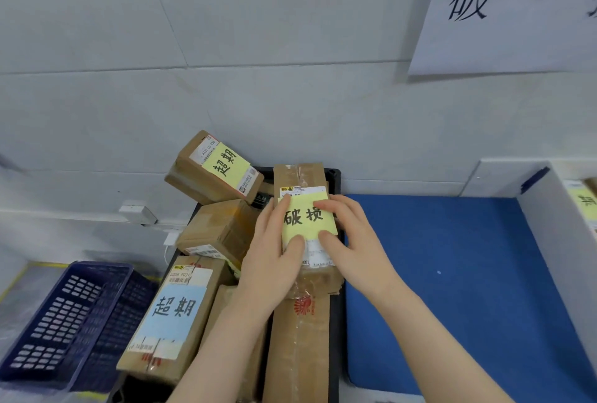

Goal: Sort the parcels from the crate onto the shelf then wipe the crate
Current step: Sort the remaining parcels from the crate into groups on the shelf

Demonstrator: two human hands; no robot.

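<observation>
A black crate (334, 176) against the wall is piled with brown cardboard parcels. On top lies a long parcel with a yellow handwritten note (307, 176). My left hand (271, 257) grips its left side, thumb over the note's lower edge. Its right side is held by my right hand (349, 241), fingers resting on the note. Another yellow-note parcel (216, 167) sits tilted at the back left. A parcel with a blue note (174, 312) lies front left. Plain parcels (219, 231) (297, 354) fill the middle and front.
A blue mat surface (468, 273) lies right of the crate, bounded by a white divider (555, 209). Behind the divider a labelled parcel (586, 199) shows. A dark blue perforated basket (71, 322) stands on the left. A white paper sign (504, 12) hangs on the wall.
</observation>
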